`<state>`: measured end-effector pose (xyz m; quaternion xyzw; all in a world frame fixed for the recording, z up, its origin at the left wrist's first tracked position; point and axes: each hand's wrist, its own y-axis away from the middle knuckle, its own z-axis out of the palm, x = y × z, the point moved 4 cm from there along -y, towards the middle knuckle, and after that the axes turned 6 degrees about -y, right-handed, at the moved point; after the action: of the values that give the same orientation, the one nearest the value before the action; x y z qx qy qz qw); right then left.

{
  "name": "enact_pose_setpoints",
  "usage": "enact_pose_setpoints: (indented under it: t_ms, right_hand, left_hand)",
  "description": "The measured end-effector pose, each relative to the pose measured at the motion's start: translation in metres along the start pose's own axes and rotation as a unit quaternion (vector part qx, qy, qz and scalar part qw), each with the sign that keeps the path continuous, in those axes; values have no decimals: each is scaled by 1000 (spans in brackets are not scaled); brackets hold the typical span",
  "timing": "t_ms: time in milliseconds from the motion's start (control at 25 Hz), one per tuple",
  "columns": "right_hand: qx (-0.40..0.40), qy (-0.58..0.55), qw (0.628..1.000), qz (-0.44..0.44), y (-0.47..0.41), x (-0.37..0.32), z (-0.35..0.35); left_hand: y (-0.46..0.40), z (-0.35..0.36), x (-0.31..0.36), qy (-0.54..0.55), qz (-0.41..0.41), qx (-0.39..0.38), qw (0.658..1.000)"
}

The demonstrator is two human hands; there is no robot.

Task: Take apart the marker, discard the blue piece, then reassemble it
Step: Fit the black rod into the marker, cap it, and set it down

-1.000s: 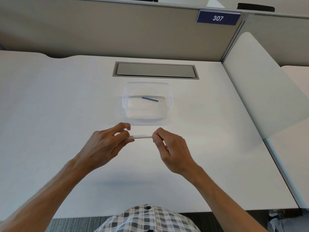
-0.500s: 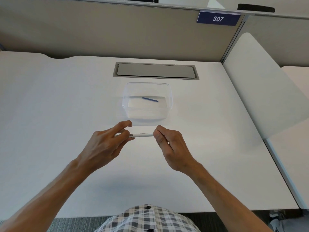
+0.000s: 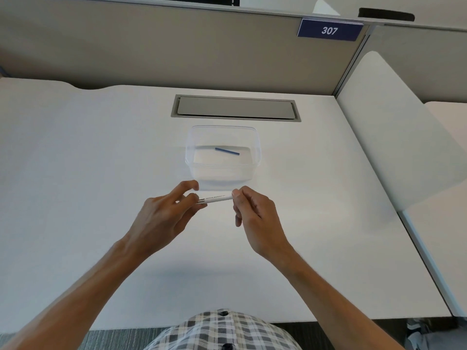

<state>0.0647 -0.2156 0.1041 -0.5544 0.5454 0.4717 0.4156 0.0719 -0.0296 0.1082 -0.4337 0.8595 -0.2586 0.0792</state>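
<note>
At six o'clock from the clear tub [image 3: 256, 157] holding the blue piece [image 3: 227, 151], both hands' fingers [image 3: 190, 199] pinch the white marker [image 3: 214, 199], best pressed together straight along its axis.

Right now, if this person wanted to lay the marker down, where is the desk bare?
Bare desk spreads wide left of the clear container, and again between it and the right desk edge. A strip lies between the container and the grey hatch. It is tight just in front of the container, where left hand and right hand hold the marker.
</note>
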Motion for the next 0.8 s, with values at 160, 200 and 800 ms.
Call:
enact_pose_setpoints:
  t_ms: [160, 200, 800]
  right_hand:
    - [59, -32, 998, -17, 0, 6, 3]
    - [69, -53, 996, -18, -1, 7, 2]
    - [-20, 223, 949, -220, -4, -4, -11]
  left_hand:
    - [7, 9, -1, 39, -46, -12, 998]
    - [7, 10, -1, 54, -58, -14, 997]
    - [2, -2, -4, 173, -64, -62, 981]
